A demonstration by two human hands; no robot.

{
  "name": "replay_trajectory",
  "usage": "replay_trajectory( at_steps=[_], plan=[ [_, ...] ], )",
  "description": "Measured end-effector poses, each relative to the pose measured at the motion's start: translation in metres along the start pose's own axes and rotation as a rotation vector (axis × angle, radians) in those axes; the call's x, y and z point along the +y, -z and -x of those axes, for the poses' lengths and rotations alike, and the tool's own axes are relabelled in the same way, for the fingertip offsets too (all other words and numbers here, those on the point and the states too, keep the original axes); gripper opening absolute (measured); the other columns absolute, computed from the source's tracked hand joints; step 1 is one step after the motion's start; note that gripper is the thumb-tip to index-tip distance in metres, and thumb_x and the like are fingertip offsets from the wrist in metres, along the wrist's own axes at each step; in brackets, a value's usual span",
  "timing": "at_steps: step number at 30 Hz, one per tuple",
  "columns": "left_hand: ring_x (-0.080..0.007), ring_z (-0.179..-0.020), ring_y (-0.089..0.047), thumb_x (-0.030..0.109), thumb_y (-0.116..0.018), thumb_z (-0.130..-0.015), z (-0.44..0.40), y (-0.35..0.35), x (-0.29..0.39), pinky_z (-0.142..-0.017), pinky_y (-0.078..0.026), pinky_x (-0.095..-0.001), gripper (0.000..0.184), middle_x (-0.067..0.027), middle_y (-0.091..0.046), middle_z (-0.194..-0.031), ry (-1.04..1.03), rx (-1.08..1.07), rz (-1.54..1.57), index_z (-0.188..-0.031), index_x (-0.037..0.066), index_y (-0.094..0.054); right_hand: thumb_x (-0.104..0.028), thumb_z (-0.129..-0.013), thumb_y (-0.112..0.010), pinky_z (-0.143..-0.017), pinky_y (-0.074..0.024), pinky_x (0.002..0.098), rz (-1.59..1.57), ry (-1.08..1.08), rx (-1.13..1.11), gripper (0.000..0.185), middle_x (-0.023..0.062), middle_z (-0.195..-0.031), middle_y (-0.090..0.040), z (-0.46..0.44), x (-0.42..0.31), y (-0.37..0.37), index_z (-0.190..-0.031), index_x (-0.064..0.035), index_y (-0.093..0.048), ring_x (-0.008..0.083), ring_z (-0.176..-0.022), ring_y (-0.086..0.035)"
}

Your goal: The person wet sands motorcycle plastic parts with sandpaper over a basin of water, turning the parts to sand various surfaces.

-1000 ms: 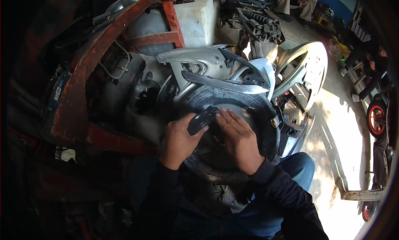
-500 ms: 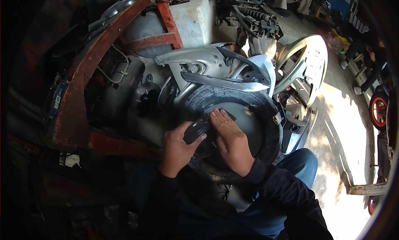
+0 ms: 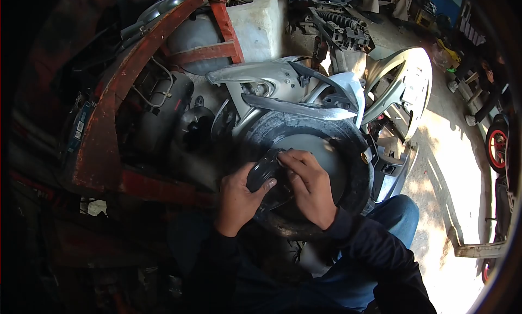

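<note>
My left hand (image 3: 239, 197) grips a glossy black part (image 3: 262, 172), thumb on its near side. At the part's upper right end, my right hand (image 3: 311, 186) has its fingers bent and pressed together; whether they pinch the part or something small is hidden. Below both hands lies a black tire-like ring (image 3: 356, 167) around a basin of greyish liquid (image 3: 329, 156). A long dark trim piece (image 3: 299, 107) rests across the ring's far edge.
Silver fairing panels (image 3: 255, 75) and a pale curved panel (image 3: 416, 80) lie beyond the ring. A rusty red metal frame (image 3: 100, 134) stands at left. At far right are a red-rimmed wheel (image 3: 496, 145) and a seated person (image 3: 481, 80), partly visible.
My right hand's fingers, flat over the black part half a second ago, are now bent together at its upper end. A dark flat piece beneath them no longer shows. The view has shifted slightly.
</note>
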State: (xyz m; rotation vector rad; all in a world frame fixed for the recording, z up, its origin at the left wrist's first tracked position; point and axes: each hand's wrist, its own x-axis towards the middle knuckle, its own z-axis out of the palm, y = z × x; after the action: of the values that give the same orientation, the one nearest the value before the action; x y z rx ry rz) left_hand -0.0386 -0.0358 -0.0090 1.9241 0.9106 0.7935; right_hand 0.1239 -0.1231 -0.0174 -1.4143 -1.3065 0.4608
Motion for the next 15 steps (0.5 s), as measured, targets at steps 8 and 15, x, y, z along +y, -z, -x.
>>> replay_trajectory(
  at_steps=[8,15],
  plan=[
    [-0.0149,-0.081,-0.07,0.007,-0.081,-0.085,0.002,0.005,-0.001,-0.073,-0.054,-0.0299,0.025,-0.0105,-0.074,-0.089,0.015,-0.01,-0.041,-0.104,-0.001,-0.068,0.003,-0.079,-0.063,-0.096,-0.0503,0.042,0.46,0.316,-0.034,0.043,0.0124,-0.119,-0.062,-0.014,0.001,0.01,-0.121,-0.0033,-0.068,0.0329,-0.112,-0.057],
    [-0.0186,-0.075,-0.072,0.008,-0.082,-0.084,0.003,-0.001,-0.001,-0.069,-0.054,-0.0327,0.024,-0.0143,-0.074,-0.084,0.014,0.0,0.039,-0.1,-0.002,-0.068,0.003,-0.084,-0.059,-0.091,-0.0518,0.0425,0.221,-0.024,-0.049,0.035,0.0141,-0.111,-0.065,-0.014,0.019,0.018,-0.118,-0.0011,-0.067,0.0368,-0.107,-0.061]
  ],
)
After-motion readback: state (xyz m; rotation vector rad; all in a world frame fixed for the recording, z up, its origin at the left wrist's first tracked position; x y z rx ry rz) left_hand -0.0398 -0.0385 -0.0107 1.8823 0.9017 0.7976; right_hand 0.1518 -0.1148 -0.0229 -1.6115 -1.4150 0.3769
